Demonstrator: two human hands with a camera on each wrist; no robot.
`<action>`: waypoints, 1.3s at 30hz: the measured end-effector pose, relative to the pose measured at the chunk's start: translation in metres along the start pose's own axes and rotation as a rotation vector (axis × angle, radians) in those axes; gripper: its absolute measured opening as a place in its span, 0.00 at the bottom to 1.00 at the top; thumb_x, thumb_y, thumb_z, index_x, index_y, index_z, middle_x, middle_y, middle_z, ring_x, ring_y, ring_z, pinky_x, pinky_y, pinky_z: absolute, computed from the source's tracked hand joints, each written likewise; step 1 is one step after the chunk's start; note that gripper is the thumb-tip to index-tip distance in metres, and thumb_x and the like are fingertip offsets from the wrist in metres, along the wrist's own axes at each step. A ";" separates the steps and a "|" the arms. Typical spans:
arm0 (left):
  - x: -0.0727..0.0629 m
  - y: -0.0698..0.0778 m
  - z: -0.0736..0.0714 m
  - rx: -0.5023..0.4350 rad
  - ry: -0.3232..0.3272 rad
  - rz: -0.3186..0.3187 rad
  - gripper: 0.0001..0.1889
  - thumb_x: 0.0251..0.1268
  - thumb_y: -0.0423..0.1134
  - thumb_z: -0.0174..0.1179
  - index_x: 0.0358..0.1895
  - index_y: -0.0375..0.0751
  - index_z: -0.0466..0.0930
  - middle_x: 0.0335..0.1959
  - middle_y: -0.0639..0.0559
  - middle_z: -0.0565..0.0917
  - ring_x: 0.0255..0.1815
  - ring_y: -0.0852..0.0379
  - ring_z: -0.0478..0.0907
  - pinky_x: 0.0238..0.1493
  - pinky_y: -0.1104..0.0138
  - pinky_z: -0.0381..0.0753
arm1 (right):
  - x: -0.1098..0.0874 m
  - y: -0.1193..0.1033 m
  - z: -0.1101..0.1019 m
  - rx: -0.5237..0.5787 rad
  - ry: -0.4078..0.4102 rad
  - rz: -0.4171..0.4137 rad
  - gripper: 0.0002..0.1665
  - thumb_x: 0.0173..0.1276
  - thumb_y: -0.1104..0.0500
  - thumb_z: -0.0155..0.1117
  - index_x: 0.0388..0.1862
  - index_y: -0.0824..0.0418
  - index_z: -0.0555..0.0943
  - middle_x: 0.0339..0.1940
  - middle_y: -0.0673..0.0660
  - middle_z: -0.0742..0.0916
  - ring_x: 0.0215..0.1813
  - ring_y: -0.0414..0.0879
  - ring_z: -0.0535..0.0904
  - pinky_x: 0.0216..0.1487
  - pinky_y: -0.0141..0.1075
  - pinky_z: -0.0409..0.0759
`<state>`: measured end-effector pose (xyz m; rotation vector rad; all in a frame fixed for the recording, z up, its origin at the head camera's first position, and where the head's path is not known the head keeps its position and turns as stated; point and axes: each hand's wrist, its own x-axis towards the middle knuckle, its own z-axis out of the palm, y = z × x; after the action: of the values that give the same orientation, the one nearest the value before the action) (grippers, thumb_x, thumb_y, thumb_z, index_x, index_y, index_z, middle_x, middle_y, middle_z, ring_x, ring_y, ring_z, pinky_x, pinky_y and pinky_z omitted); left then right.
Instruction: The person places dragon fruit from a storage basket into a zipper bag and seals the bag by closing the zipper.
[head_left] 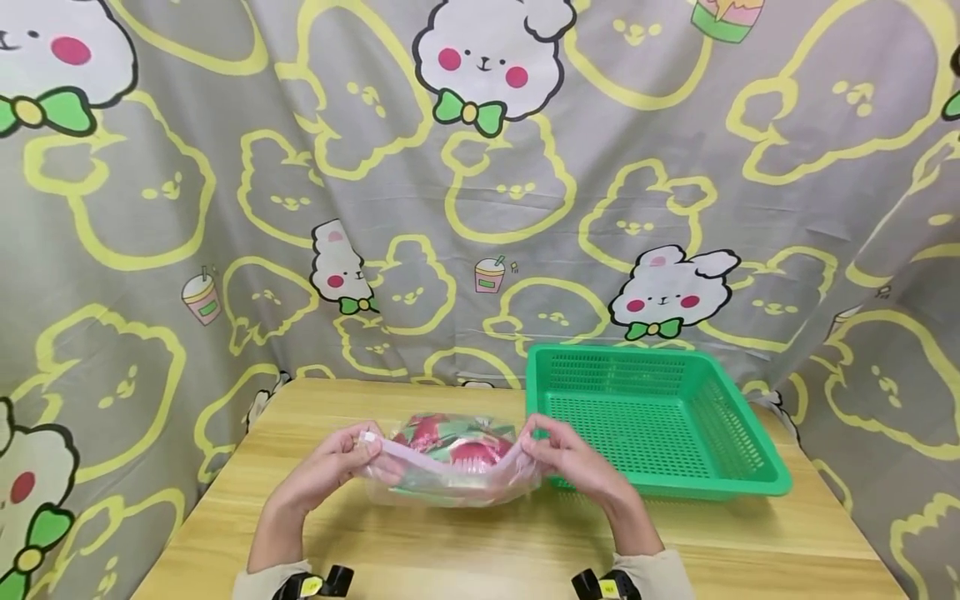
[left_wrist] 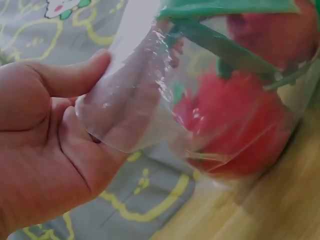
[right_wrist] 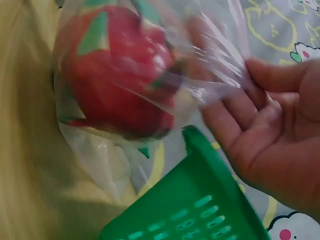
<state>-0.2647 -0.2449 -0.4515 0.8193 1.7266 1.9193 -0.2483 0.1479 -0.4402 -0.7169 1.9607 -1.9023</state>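
A clear zip bag (head_left: 435,492) with a pale pink strip along its mouth is stretched between the two hands above the table. My left hand (head_left: 330,468) pinches the left end of the strip between thumb and fingers. At the other end, my right hand (head_left: 570,457) pinches the opposite corner. Inside the bag lie red dragon fruits with green scales; one dragon fruit (right_wrist: 120,75) fills the bag in the right wrist view, and another red fruit (left_wrist: 235,125) with green pieces shows in the left wrist view. The bag's film covers some fingertips.
A green perforated plastic basket (head_left: 750,467) stands on the right of the wooden table (head_left: 420,554), close beside the right hand. Behind and at both sides hangs a grey curtain (head_left: 420,333) with cartoon prints. No fruit is seen in the basket.
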 end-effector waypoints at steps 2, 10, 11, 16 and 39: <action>-0.003 -0.004 -0.002 0.014 -0.047 -0.036 0.11 0.85 0.31 0.38 0.47 0.36 0.72 0.46 0.34 0.88 0.49 0.43 0.88 0.58 0.57 0.81 | -0.003 0.001 0.004 -0.069 -0.053 0.023 0.12 0.83 0.58 0.51 0.46 0.69 0.72 0.36 0.62 0.87 0.36 0.49 0.86 0.39 0.43 0.86; -0.010 -0.016 -0.009 0.030 -0.158 -0.146 0.10 0.84 0.30 0.39 0.47 0.31 0.70 0.46 0.32 0.87 0.49 0.39 0.87 0.59 0.57 0.80 | -0.013 -0.009 0.026 -0.327 -0.179 0.005 0.06 0.79 0.61 0.52 0.43 0.61 0.76 0.50 0.59 0.84 0.47 0.43 0.83 0.46 0.38 0.84; -0.010 -0.018 -0.010 0.038 -0.171 -0.168 0.09 0.84 0.30 0.39 0.47 0.29 0.70 0.46 0.32 0.87 0.49 0.39 0.87 0.59 0.57 0.80 | -0.012 -0.008 0.028 -0.371 -0.188 0.006 0.06 0.79 0.60 0.53 0.42 0.59 0.77 0.48 0.56 0.84 0.45 0.41 0.81 0.45 0.37 0.83; -0.003 -0.024 -0.009 0.151 -0.138 -0.233 0.10 0.81 0.32 0.48 0.46 0.22 0.70 0.42 0.45 0.84 0.45 0.53 0.84 0.49 0.62 0.81 | -0.010 -0.003 0.038 -0.527 -0.188 -0.007 0.06 0.79 0.59 0.55 0.38 0.54 0.76 0.31 0.45 0.79 0.30 0.33 0.71 0.33 0.30 0.74; 0.007 -0.034 -0.012 0.554 0.156 -0.130 0.16 0.65 0.17 0.50 0.48 0.26 0.85 0.63 0.28 0.77 0.68 0.26 0.70 0.63 0.66 0.75 | 0.012 0.031 0.059 -0.714 0.047 -0.037 0.07 0.73 0.69 0.58 0.46 0.62 0.77 0.41 0.54 0.86 0.45 0.48 0.84 0.48 0.40 0.84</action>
<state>-0.2800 -0.2446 -0.4852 0.7246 2.3945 1.4626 -0.2296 0.0923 -0.4733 -0.8842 2.6883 -1.2063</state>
